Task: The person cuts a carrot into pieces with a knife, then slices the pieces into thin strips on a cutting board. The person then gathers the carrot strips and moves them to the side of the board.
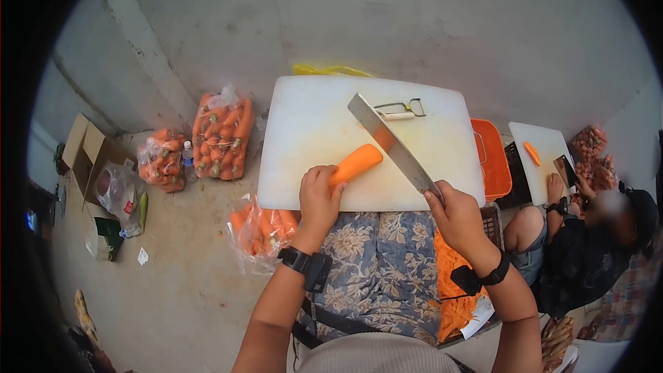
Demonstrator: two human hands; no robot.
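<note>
On the white cutting board (304, 124) lies a thick peeled carrot (359, 162), its lower left end held by my left hand (320, 197), fingers closed around it. My right hand (456, 215) grips the handle of a large cleaver (392, 144). The blade slants up and to the left, with its far end past the carrot's right tip and a gap between blade and carrot. Behind the blade, near the board's back, rests a peeler (399, 115) with a pale handle.
Bagged carrots (222, 138) stand left of the board, beside a water bottle (188, 154). An orange bin (492, 159) is at the right, carrot shreds (452, 283) below. Farther right, a co-worker (587, 262) sits at another board (542, 141). A cardboard box (90, 152) stands far left.
</note>
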